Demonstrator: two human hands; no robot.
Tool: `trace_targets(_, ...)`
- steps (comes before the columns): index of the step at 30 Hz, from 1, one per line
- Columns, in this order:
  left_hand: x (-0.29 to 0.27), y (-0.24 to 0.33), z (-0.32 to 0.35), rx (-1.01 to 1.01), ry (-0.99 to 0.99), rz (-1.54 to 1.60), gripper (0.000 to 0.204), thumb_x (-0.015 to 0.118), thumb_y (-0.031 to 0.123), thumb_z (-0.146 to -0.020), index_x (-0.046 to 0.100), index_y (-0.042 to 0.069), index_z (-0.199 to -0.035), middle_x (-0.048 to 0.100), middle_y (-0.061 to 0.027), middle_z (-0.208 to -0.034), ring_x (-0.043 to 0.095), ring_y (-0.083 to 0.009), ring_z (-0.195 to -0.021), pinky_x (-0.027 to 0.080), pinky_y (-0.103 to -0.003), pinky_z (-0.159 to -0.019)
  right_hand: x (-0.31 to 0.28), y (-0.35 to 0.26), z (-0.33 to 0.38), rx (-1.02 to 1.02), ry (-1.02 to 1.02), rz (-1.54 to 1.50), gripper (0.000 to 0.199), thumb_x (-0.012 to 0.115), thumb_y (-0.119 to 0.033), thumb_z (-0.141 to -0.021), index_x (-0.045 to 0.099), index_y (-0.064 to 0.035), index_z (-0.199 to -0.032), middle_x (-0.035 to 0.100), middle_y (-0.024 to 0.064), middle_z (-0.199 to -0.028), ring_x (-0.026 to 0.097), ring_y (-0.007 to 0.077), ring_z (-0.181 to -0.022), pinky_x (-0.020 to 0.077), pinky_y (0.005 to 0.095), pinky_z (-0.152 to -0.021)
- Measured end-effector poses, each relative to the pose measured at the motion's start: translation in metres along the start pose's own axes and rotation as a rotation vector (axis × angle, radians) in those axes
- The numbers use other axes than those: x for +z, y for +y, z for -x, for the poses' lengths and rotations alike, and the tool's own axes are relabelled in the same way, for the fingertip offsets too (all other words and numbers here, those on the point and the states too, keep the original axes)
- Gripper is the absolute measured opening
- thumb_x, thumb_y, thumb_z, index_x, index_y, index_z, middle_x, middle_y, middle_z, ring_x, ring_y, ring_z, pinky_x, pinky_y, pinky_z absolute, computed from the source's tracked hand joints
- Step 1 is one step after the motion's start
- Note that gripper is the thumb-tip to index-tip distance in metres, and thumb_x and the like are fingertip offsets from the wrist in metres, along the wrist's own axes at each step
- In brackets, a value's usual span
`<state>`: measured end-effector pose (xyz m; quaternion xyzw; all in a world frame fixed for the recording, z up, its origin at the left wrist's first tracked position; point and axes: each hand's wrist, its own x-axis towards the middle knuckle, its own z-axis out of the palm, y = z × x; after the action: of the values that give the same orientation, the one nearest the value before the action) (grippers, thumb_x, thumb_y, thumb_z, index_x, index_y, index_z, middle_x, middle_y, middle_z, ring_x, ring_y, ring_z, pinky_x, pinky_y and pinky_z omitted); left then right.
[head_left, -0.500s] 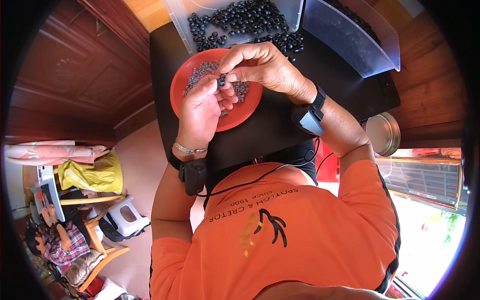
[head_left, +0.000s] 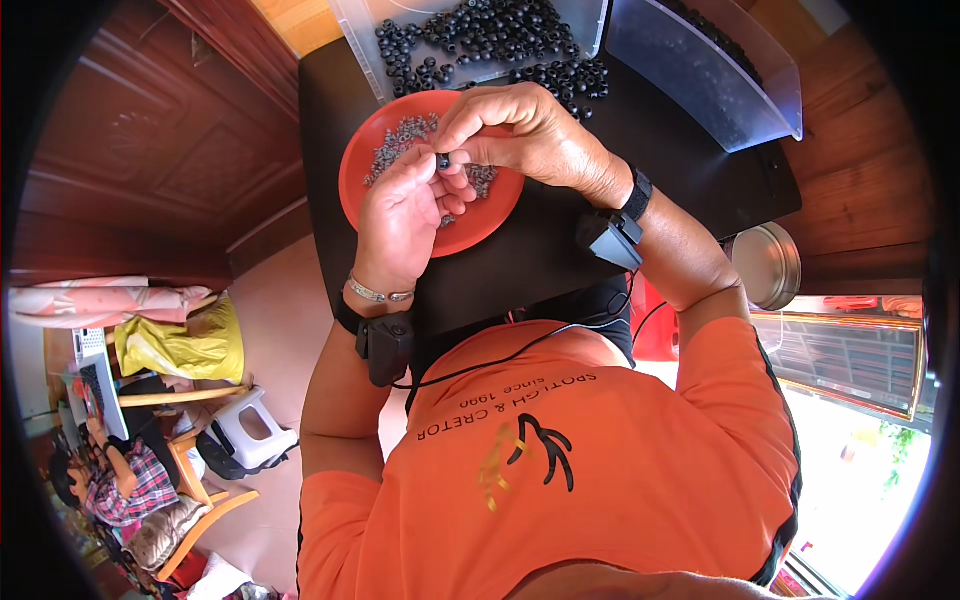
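Pinching a black bead (head_left: 443,161) near the centre of the frame, slightly above middle, the two hands work fingertip to fingertip: the left hand (head_left: 405,205) grips it between thumb and fingers, its other fingers curled, while the right hand (head_left: 535,130) closes thumb and forefinger on its upper side. The step in hand looks like fine fitting or turning of this piece; whether a grey bit is pinched there too, I cannot tell. The next move seems to call for a steady left grip and a small, aligned push or twist from the right. The fingers hide much of the bead.

Just below the hands, the red bowl (head_left: 353,185) holds grey bits (head_left: 395,145), partly covered by the hands. The bowl stands on the black desk (head_left: 545,235). Beyond, at upper centre, a clear tub (head_left: 358,45) holds many black beads (head_left: 500,35), with some at its near edge; a second tub (head_left: 700,95) stands upper right. Farther off, lower left, are a stool (head_left: 250,435) and another person (head_left: 130,480).
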<state>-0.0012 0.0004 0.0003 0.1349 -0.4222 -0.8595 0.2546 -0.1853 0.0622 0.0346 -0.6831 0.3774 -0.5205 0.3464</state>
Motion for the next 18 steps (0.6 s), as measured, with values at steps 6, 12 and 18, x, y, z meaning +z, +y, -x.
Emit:
trace_targets(6,-0.002,-0.001,0.0,0.006,0.021,0.011,0.024,0.048,0.027,-0.094,0.058,0.005,-0.094,0.06,-0.005,-0.087,0.058,-0.0175,-0.079,0.044,-0.028,-0.069,0.001,0.002,0.0,0.035,-0.005,-0.017,0.017,0.067,0.003,-0.082,0.069,-0.0034,-0.098,0.066,0.0063,-0.097,0.063,0.0141,-0.091,0.0517,0.0271,-0.079)
trace_targets(12,-0.001,0.0,0.001,-0.006,0.044,0.078,0.023,0.048,0.026,-0.094,0.058,0.006,-0.1,0.061,-0.0046,-0.089,0.059,-0.0183,-0.082,0.045,-0.03,-0.071,0.012,0.004,-0.001,-0.061,0.076,0.029,0.02,0.07,0.003,-0.079,0.07,-0.0044,-0.098,0.065,0.0066,-0.099,0.062,0.0153,-0.092,0.0515,0.0275,-0.08)
trace_targets(18,-0.001,0.001,0.002,0.015,0.032,0.092,0.021,0.048,0.022,-0.095,0.057,0.006,-0.102,0.061,-0.0047,-0.091,0.06,-0.0186,-0.083,0.045,-0.03,-0.072,0.015,0.002,-0.001,-0.078,0.096,0.07,0.021,0.071,0.003,-0.078,0.069,-0.0043,-0.097,0.064,0.0051,-0.095,0.062,0.0151,-0.089,0.0509,0.0268,-0.079)
